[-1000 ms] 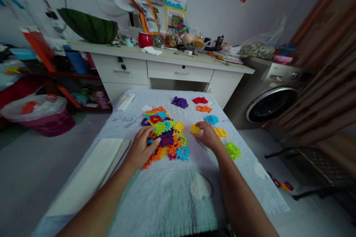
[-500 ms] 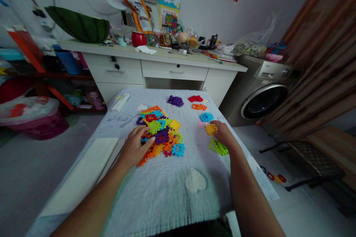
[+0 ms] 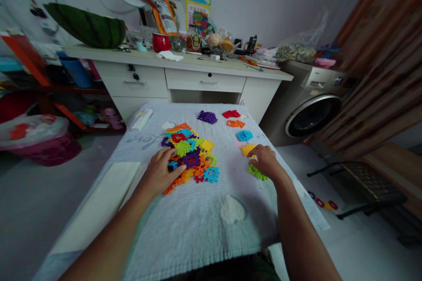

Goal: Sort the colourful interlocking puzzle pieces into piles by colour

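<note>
A mixed pile of colourful plastic interlocking tiles (image 3: 189,153) lies on a pale towel-covered table (image 3: 198,224). My left hand (image 3: 160,173) rests flat on the pile's left edge, fingers spread. My right hand (image 3: 267,161) sits at the right side, fingertips on the yellow tile stack (image 3: 246,149), partly covering the green stack (image 3: 255,172). Sorted stacks run along the right: purple (image 3: 207,117), red (image 3: 231,114), orange (image 3: 235,124), blue (image 3: 244,135).
A white desk (image 3: 184,74) with a watermelon half (image 3: 85,30), red mug (image 3: 161,42) and clutter stands behind. A washing machine (image 3: 311,105) is at the right, a black chair (image 3: 369,189) beside it. A white remote (image 3: 141,119) lies on the table's far left.
My right hand carried a yellow tile from beside the pile rightward to the yellow stack and now rests there. The left hand stayed on the pile.
</note>
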A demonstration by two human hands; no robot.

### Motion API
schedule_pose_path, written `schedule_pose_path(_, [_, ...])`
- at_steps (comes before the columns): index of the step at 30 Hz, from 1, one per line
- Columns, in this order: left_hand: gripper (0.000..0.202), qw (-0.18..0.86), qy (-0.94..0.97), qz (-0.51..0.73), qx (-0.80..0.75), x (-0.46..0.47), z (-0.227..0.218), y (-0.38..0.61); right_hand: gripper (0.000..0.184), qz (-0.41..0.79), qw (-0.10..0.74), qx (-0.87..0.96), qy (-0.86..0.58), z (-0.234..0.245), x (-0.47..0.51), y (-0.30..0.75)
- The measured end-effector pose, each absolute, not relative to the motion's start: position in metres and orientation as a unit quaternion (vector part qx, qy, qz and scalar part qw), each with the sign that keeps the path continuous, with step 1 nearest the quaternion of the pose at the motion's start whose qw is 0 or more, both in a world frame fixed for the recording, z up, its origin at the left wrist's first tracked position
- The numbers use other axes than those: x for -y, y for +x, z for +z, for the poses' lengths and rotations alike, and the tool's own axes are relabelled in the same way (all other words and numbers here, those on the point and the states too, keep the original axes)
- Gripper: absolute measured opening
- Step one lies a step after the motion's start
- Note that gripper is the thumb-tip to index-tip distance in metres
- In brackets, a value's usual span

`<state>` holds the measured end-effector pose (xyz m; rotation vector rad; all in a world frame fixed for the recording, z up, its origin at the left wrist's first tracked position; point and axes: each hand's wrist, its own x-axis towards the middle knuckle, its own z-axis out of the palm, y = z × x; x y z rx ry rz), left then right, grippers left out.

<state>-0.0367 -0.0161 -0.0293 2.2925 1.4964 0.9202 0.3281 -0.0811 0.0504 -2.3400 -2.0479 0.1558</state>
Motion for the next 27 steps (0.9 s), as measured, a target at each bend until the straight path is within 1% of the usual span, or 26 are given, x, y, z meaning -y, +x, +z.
schedule_pose_path(5, [0.057,0.126,0.789,0.313,-0.514,0.016,-0.030,-0.036,0.032,0.052,-0.008,0.664,-0.746,0.038,0.099,0.329])
schedule_pose_path(17, [0.054,0.149,0.785,0.333,-0.501,0.019,-0.026,-0.036,0.030,0.067,0.012,0.680,-0.730,0.030,0.112,0.335])
schedule_pose_path(24, [0.054,0.170,0.784,0.325,-0.501,0.021,-0.021,-0.034,0.017,0.081,-0.014,0.676,-0.732,0.042,0.101,0.326])
schedule_pose_path(27, [0.053,0.174,0.784,0.331,-0.496,0.022,-0.020,-0.034,0.016,0.082,-0.025,0.683,-0.725,0.052,0.091,0.316])
